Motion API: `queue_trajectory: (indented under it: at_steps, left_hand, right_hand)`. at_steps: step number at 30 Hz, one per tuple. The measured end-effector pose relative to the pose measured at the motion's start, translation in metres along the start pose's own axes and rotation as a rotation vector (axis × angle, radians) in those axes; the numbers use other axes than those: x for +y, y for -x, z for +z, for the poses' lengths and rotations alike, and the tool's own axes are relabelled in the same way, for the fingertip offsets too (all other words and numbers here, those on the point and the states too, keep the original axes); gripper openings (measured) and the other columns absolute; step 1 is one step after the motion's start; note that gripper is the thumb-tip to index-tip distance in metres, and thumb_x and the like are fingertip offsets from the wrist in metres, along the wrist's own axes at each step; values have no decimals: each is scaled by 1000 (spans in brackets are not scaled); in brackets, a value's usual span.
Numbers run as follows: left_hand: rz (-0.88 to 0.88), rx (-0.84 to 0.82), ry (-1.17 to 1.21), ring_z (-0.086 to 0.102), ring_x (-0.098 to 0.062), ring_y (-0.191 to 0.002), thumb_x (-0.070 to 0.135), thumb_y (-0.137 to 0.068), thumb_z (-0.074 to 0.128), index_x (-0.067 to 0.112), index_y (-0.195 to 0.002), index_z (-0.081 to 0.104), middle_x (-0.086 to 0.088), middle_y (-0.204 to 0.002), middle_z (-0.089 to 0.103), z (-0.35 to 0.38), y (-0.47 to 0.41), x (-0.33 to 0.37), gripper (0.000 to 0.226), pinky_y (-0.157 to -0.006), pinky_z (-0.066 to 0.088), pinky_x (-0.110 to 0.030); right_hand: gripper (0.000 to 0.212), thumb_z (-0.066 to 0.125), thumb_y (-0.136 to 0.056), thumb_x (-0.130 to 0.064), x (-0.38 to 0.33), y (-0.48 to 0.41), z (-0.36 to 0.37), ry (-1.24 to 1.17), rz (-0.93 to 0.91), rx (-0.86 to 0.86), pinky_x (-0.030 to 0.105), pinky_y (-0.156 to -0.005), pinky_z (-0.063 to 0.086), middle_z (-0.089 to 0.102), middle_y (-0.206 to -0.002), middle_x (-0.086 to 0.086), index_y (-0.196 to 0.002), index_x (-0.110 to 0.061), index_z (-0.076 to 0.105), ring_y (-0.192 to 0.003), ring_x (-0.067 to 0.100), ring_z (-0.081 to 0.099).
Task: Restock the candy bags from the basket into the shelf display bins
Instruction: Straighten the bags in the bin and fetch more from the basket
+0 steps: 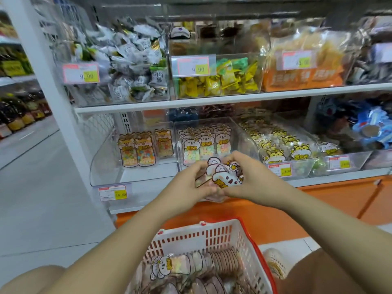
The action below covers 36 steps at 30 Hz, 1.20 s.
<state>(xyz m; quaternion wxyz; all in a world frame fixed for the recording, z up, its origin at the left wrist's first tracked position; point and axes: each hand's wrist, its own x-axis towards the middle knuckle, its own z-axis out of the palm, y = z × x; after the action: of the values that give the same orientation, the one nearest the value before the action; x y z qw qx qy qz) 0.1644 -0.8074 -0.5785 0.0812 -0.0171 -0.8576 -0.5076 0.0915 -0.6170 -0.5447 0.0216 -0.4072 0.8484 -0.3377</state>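
Glossy koala-shaped candy bags point(222, 176), left hand point(192, 183), right hand point(250, 179) gripping

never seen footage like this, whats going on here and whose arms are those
No machine here: a person wears a camera on the head, so this single picture looks forward and down at their own arms. The left hand and right hand together hold a bundle of koala candy bags in front of a clear bin that holds matching bags. Below is a white basket with more bags inside.
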Motion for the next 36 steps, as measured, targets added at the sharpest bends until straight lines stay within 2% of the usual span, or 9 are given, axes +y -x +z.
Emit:
queue_trajectory:
  at_steps: [7, 10, 13, 16, 20, 23, 26, 29, 36]
  left_hand:
    - [116, 150, -238, 53, 15, -97, 24, -89, 72, 35, -115, 55, 19, -112, 59, -10, -72, 21, 33, -77, 36, -4]
    - [16, 193, -357, 51, -8, -126, 33, -90, 70, 26, -141, 49, 6, -140, 52, -5, -108, 5, 56, -100, 39, -21]
    - [-146, 117, -320, 51, -20, -131, 32, -91, 70, 21, -152, 39, -1, -151, 47, 1, -137, -13, 69, -110, 41, -35]
    - [-240, -13, -244, 54, -16, -108, 22, -95, 64, 16, -146, 44, 1, -130, 55, 7, -161, -30, 55, -88, 45, -24]
    - [-316, -58, -144, 45, -8, -76, 13, -97, 58, 24, -108, 54, 6, -89, 50, 17, -197, -57, 15, -61, 36, -24]
    - [-376, -121, -163, 54, -17, -88, 15, -96, 61, 16, -118, 57, -4, -103, 61, 22, -220, -70, 22, -71, 41, -24]
    - [-429, -154, -179, 50, -19, -84, 22, -95, 63, 14, -104, 54, -6, -95, 55, 29, -237, -86, 15, -69, 39, -26]
    - [-481, -200, -101, 48, -11, -74, 20, -95, 58, 14, -132, 46, -1, -95, 53, 36, -246, -94, 40, -59, 42, -22]
    - [-532, -222, -97, 50, -29, -130, 38, -83, 66, 25, -159, 10, -4, -149, 46, 44, -242, -108, 95, -108, 43, -35]
  right_hand:
    - [39, 76, -75, -40, 14, -59, -26, 226, -20, 248, 39, -65, 52, 65, -90, -14, -104, -38, 49, -80, 12, 61]
    - [37, 72, -80, -39, 38, -85, -25, 368, 27, 265, 37, -67, 52, 65, -97, -10, -109, -34, 50, -87, 18, 62]
    - [38, 68, -82, -39, 70, -113, -23, 525, 66, 201, 34, -70, 49, 65, -110, -7, -113, -32, 47, -98, 22, 62]
    - [40, 64, -86, -40, 93, -143, -19, 694, 77, 58, 31, -75, 35, 62, -123, -5, -119, -28, 46, -111, 24, 60]
    - [39, 64, -85, -38, 121, -184, -7, 835, 83, -59, 39, -95, 37, 66, -121, -3, -119, -28, 47, -115, 23, 61]
    - [37, 63, -86, -29, 135, -206, 2, 949, 141, -95, 40, -103, 33, 69, -115, -1, -121, -26, 50, -112, 21, 64]
    - [36, 60, -87, -20, 140, -220, 10, 1026, 219, -108, 43, -109, 27, 71, -110, -1, -121, -27, 53, -111, 19, 64]
    - [37, 55, -90, -18, 145, -229, 21, 1064, 229, -100, 46, -111, 22, 71, -108, -2, -126, -26, 52, -116, 19, 60]
    - [34, 55, -92, -23, 133, -225, 16, 1143, 208, -104, 49, -111, 21, 70, -113, 0, -126, -23, 53, -126, 26, 51]
